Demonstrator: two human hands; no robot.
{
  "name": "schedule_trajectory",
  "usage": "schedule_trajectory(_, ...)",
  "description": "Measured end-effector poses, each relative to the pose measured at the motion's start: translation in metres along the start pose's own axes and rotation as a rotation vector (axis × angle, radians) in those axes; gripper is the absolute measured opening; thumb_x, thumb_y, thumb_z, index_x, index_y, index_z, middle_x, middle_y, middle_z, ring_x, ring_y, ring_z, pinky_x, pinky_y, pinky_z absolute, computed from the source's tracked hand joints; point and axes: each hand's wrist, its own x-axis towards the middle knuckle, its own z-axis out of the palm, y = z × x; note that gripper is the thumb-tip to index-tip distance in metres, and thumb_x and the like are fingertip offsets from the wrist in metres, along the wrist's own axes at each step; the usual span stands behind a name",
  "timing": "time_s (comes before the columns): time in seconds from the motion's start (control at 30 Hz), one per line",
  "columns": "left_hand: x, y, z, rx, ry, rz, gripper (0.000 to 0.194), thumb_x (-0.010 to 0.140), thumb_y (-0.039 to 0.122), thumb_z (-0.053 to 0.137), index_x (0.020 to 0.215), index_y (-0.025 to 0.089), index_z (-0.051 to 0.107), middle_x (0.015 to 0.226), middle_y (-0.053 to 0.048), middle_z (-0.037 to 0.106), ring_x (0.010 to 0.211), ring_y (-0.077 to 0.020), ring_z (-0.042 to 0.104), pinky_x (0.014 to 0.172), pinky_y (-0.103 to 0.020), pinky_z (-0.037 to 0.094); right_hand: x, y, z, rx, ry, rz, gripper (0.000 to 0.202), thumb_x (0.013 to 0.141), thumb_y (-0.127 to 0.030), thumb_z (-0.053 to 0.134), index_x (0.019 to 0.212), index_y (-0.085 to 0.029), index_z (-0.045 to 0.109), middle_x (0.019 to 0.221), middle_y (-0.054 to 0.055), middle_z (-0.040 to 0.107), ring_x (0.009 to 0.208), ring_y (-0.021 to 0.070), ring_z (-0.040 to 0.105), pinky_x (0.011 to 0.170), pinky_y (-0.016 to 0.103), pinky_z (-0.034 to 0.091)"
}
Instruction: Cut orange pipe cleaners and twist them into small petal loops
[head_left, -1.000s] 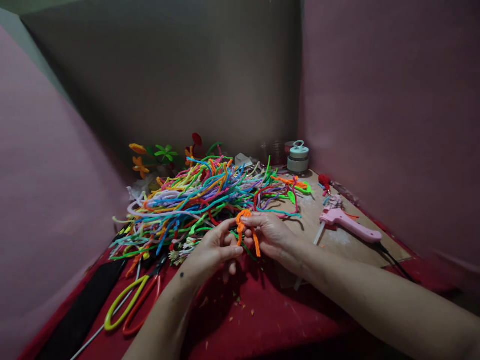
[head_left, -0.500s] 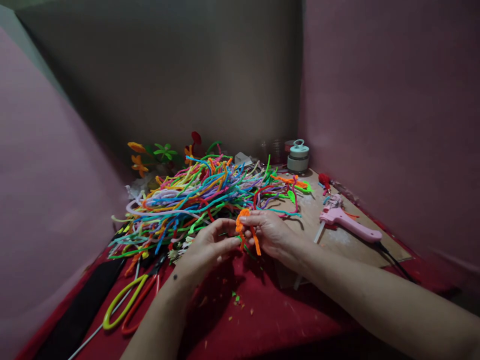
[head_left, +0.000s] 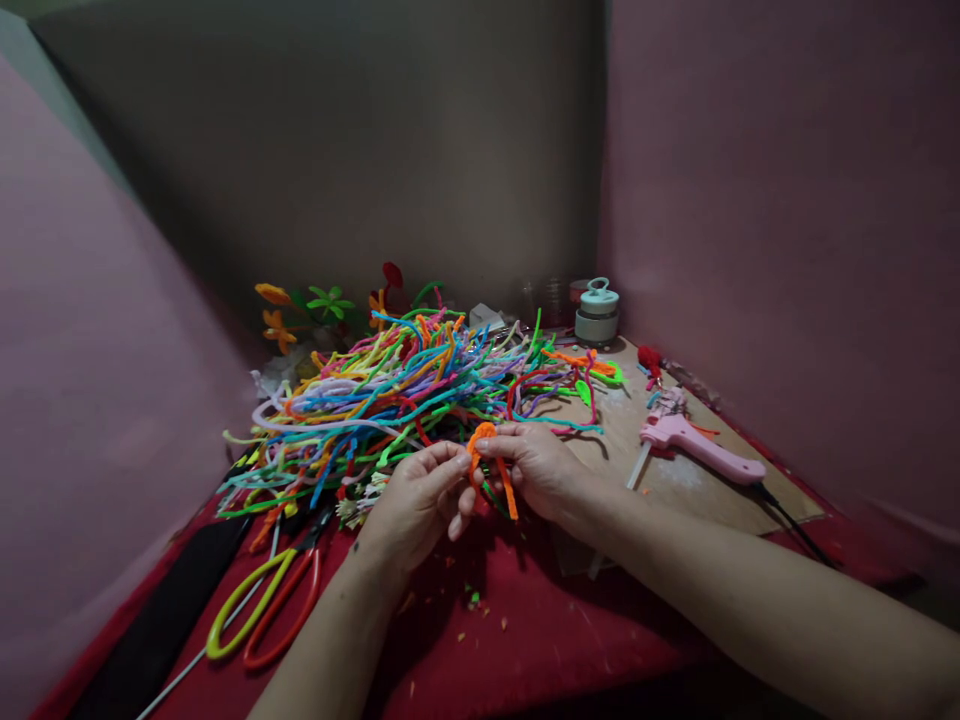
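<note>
An orange pipe cleaner [head_left: 484, 433], bent into a loop with a loose end hanging down, is between my two hands above the red cloth. The fingers of my right hand [head_left: 534, 462] pinch its top right side. My left hand [head_left: 429, 490] has its thumb and forefinger closed on the loop's left edge, with the other fingers curled below. A bit of green stem shows under the loop, partly hidden by the fingers. Just behind my hands lies a big pile of many-coloured pipe cleaners [head_left: 375, 390].
Scissors [head_left: 259, 610] with yellow and red handles lie at the left. A pink glue gun [head_left: 697, 448] rests on a brown board [head_left: 739, 505] at the right, its cord trailing off. Further back stand a pale green container [head_left: 597, 315] and pipe-cleaner flowers [head_left: 328, 303]. Scraps dot the red cloth [head_left: 555, 640].
My left hand has moved up and closed its thumb and forefinger on the orange loop. The loop has turned slightly and its loose end hangs a little lower.
</note>
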Motion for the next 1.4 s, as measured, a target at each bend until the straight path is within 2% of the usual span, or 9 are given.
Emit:
schedule_trajectory(0.17, -0.001, 0.000, 0.002, 0.044, 0.066, 0.047, 0.021, 0.072, 0.030, 0.064, 0.079, 0.014, 0.052, 0.064, 0.000, 0.060, 0.039, -0.0048, 0.047, 0.029, -0.014, 0.036, 0.002, 0.003, -0.002, -0.044, -0.009, -0.044, 0.008, 0.058, -0.015, 0.060, 0.064, -0.011, 0.062, 0.054, 0.000, 0.058, 0.045, 0.0085, 0.049, 0.046, 0.021, 0.036)
schedule_trajectory(0.37, -0.001, 0.000, 0.003, 0.057, 0.084, 0.063, 0.023, 0.071, 0.032, 0.065, 0.080, 0.015, 0.053, 0.065, 0.001, 0.060, 0.039, -0.0051, 0.047, 0.029, -0.014, 0.036, 0.002, 0.004, -0.001, -0.005, 0.003, -0.055, 0.007, 0.056, -0.013, 0.059, 0.062, -0.012, 0.062, 0.055, 0.000, 0.060, 0.047, 0.0084, 0.051, 0.048, 0.021, 0.038)
schedule_trajectory(0.57, -0.004, 0.002, 0.007, 0.103, 0.124, 0.076, 0.021, 0.072, 0.033, 0.064, 0.077, 0.015, 0.054, 0.063, 0.001, 0.059, 0.037, -0.0047, 0.046, 0.028, -0.015, 0.036, -0.001, 0.001, 0.000, -0.067, 0.031, -0.033, 0.011, 0.062, -0.022, 0.061, 0.066, -0.012, 0.063, 0.055, 0.001, 0.061, 0.046, 0.0096, 0.052, 0.047, 0.022, 0.039)
schedule_trajectory(0.77, -0.004, 0.005, 0.000, 0.108, 0.074, 0.027, 0.019, 0.070, 0.028, 0.067, 0.079, 0.014, 0.057, 0.058, 0.002, 0.057, 0.038, -0.0052, 0.046, 0.029, -0.014, 0.035, -0.002, 0.001, 0.001, -0.125, 0.101, -0.047, 0.010, 0.059, -0.020, 0.064, 0.063, -0.011, 0.064, 0.053, -0.001, 0.059, 0.046, 0.0082, 0.050, 0.047, 0.021, 0.037)
schedule_trajectory(0.9, -0.002, 0.006, -0.007, 0.090, 0.078, 0.018, 0.017, 0.070, 0.027, 0.066, 0.078, 0.013, 0.058, 0.056, 0.002, 0.059, 0.036, -0.0044, 0.044, 0.030, -0.015, 0.035, -0.001, 0.001, 0.000, -0.099, 0.049, -0.066, 0.014, 0.061, -0.024, 0.066, 0.066, -0.011, 0.064, 0.058, 0.001, 0.061, 0.049, 0.0083, 0.052, 0.050, 0.021, 0.038)
schedule_trajectory(1.0, -0.002, 0.008, -0.008, 0.087, 0.129, 0.066, 0.020, 0.070, 0.029, 0.067, 0.079, 0.014, 0.058, 0.057, 0.002, 0.060, 0.035, -0.0047, 0.044, 0.030, -0.015, 0.034, 0.000, -0.001, -0.001, -0.156, -0.026, -0.074, 0.016, 0.064, -0.028, 0.067, 0.067, -0.012, 0.063, 0.056, -0.001, 0.059, 0.044, 0.0051, 0.045, 0.044, 0.019, 0.032)
schedule_trajectory(1.13, -0.004, 0.011, -0.006, 0.106, 0.230, 0.106, 0.022, 0.068, 0.031, 0.067, 0.076, 0.014, 0.056, 0.044, 0.005, 0.053, 0.029, -0.0058, 0.040, 0.028, -0.016, 0.029, -0.003, -0.002, -0.002, -0.313, -0.076, 0.024, 0.015, 0.062, -0.024, 0.068, 0.062, -0.013, 0.059, 0.045, -0.005, 0.050, 0.035, 0.0039, 0.036, 0.036, 0.019, 0.027)
schedule_trajectory(1.3, -0.005, 0.013, -0.003, 0.178, 0.255, 0.136, 0.020, 0.070, 0.031, 0.065, 0.075, 0.015, 0.055, 0.044, 0.005, 0.053, 0.031, -0.0074, 0.044, 0.030, -0.016, 0.031, -0.007, 0.003, 0.001, -0.361, -0.235, 0.081, 0.016, 0.066, -0.026, 0.065, 0.070, -0.012, 0.061, 0.052, -0.001, 0.058, 0.036, 0.0061, 0.046, 0.035, 0.018, 0.033)
schedule_trajectory(1.4, -0.005, 0.013, -0.003, 0.221, 0.283, 0.150, 0.020, 0.069, 0.030, 0.066, 0.075, 0.015, 0.055, 0.044, 0.005, 0.053, 0.031, -0.0072, 0.044, 0.030, -0.016, 0.031, -0.007, 0.004, 0.002, -0.218, -0.198, 0.018, 0.018, 0.068, -0.029, 0.066, 0.073, -0.013, 0.059, 0.059, 0.001, 0.063, 0.043, 0.0079, 0.053, 0.042, 0.020, 0.041)
